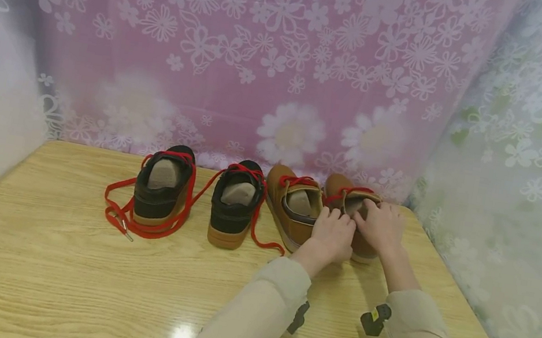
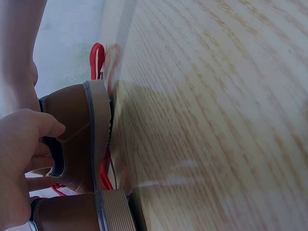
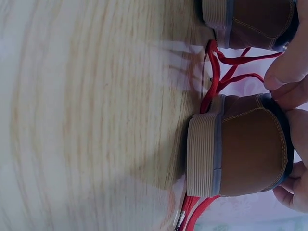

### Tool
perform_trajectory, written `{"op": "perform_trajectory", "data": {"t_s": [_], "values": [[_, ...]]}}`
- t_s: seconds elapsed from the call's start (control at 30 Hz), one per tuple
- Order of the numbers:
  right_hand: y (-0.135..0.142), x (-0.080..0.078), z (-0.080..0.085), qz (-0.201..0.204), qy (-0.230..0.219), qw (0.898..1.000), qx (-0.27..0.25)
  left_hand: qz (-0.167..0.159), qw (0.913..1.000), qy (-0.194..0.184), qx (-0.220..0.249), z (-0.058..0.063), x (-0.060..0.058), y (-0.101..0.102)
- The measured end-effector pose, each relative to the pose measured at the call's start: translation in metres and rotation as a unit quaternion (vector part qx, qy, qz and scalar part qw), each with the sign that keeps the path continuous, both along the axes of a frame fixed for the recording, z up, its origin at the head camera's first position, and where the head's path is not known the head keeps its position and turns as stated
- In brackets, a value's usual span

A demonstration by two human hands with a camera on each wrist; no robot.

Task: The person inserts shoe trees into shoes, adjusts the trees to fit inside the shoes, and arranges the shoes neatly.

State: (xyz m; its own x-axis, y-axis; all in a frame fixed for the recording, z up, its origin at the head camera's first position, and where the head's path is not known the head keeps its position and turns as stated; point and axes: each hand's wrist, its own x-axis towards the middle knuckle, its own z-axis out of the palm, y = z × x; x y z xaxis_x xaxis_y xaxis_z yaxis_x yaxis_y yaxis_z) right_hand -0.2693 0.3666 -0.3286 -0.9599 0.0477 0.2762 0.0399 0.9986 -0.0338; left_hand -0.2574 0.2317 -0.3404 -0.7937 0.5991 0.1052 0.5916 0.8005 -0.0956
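At the right end of the row is a brown shoe (image 1: 336,183) with red laces, its heel toward me. My left hand (image 1: 333,234) grips the left side of its collar; in the left wrist view the thumb presses outside the brown leather (image 2: 72,108). My right hand (image 1: 380,226) holds the collar from the other side, fingertips dipping into the opening. In the right wrist view the heel (image 3: 250,151) and ribbed sole show between the hands. The matching brown shoe (image 1: 276,184) stands just left, partly behind my left hand.
Two black shoes, one at far left (image 1: 155,204) and one near the middle (image 1: 228,221), have long loose red laces (image 1: 172,230) trailing on the wooden table (image 1: 75,280). A pink floral curtain (image 1: 248,43) hangs behind; a pale floral one (image 1: 525,189) borders the right.
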Motion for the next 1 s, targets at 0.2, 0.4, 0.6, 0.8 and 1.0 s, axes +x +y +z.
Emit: {"op": "perform_trajectory", "data": {"t_s": [0.2, 0.4, 0.6, 0.8, 1.0], "values": [[0.000, 0.000, -0.004, 0.008, 0.016, 1.000, -0.023, 0.000, 1.0000, 0.004, -0.006, -0.002, -0.001, 0.000], [0.003, -0.001, -0.009, 0.021, 0.055, 0.998, -0.031, -0.004, 0.9998, 0.011, -0.016, -0.004, -0.002, 0.000], [0.007, -0.002, -0.012, 0.016, 0.052, 0.998, -0.035, -0.011, 0.9989, 0.036, -0.028, -0.009, -0.003, 0.000], [0.011, -0.005, -0.014, 0.022, 0.058, 0.997, -0.039, -0.023, 0.9984, 0.040, -0.034, -0.008, -0.003, -0.005], [0.019, -0.005, -0.011, 0.030, 0.077, 0.996, -0.043, -0.029, 0.9983, 0.049, -0.016, -0.002, -0.010, -0.015]]}}
